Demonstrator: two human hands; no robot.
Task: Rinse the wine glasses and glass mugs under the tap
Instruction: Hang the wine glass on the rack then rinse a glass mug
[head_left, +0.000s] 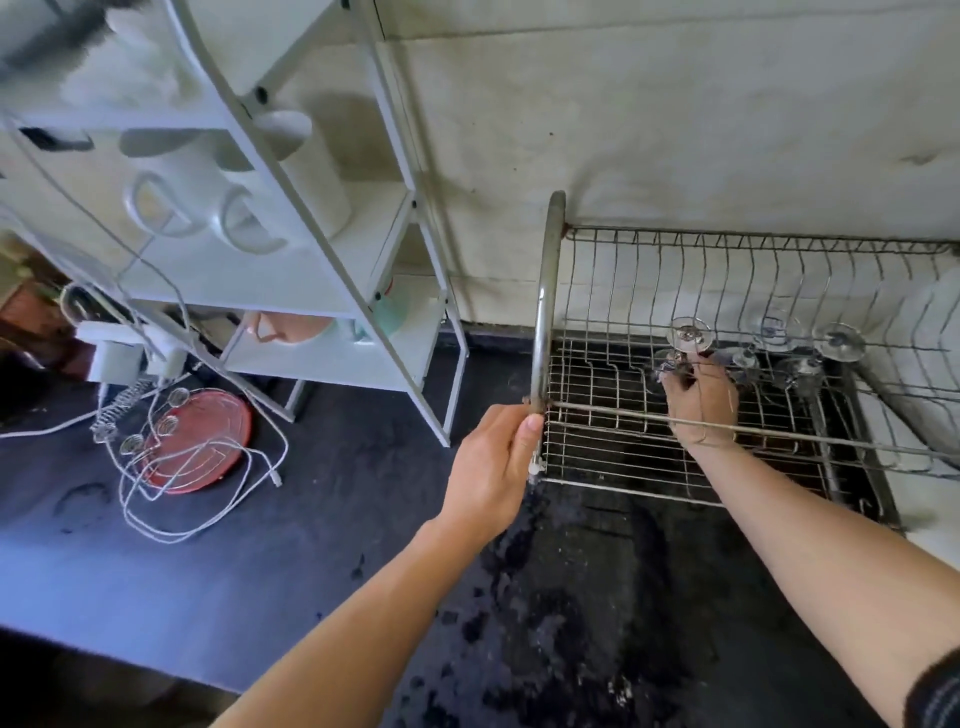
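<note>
A metal wire dish rack (613, 415) stands on the dark wet counter against the wall. Upside-down wine glasses sit inside it, their round feet up: one (690, 334) by my fingers, two more (777, 327) (838, 341) to its right. My right hand (701, 397) reaches over the rack's front rail and its fingers curl round the stem and bowl of the nearest wine glass. My left hand (496, 462) grips the rack's front left corner, thumb against the upright tube (545, 312). No tap or glass mug is in view.
A white shelf unit (291, 249) with white mugs and coloured cups stands at the left. Below it lie a red round trivet (200, 441), white cables and a power strip (119, 348). Water droplets cover the dark counter (571, 623) in front of the rack.
</note>
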